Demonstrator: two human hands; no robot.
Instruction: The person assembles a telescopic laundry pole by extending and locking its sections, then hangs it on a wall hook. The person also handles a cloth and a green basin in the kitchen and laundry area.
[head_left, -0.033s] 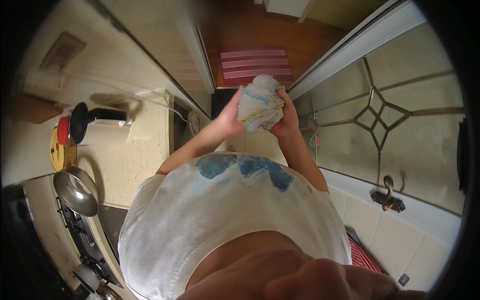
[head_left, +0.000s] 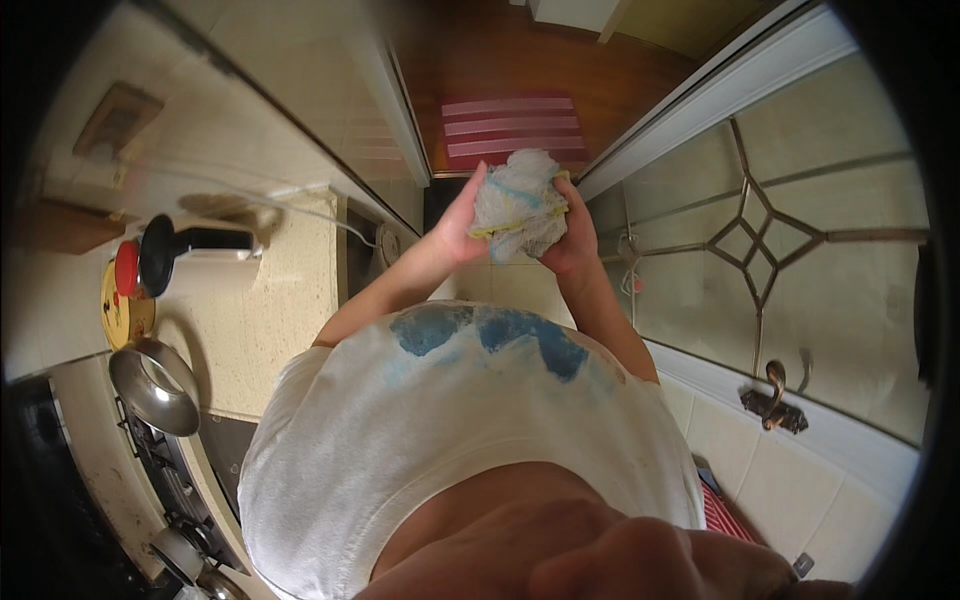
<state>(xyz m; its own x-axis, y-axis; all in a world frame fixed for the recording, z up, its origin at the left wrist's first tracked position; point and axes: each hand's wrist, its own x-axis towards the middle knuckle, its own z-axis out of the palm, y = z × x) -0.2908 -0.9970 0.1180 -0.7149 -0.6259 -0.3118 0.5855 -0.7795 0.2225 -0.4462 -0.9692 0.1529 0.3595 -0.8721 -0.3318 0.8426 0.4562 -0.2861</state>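
Your left hand and right hand were half curled, held a crumpled whitish bundle between them, in front of your white shirt, a striped mat lay beyond

A speckled beige countertop at my left carries a black frying pan, its handle turned away from the wall, beside a round red item and a round yellow patterned tin. A tilted metal bowl stands where it meets the gas stove. Ahead of me, a pink-and-red striped mat lies on the brown wooden floor.
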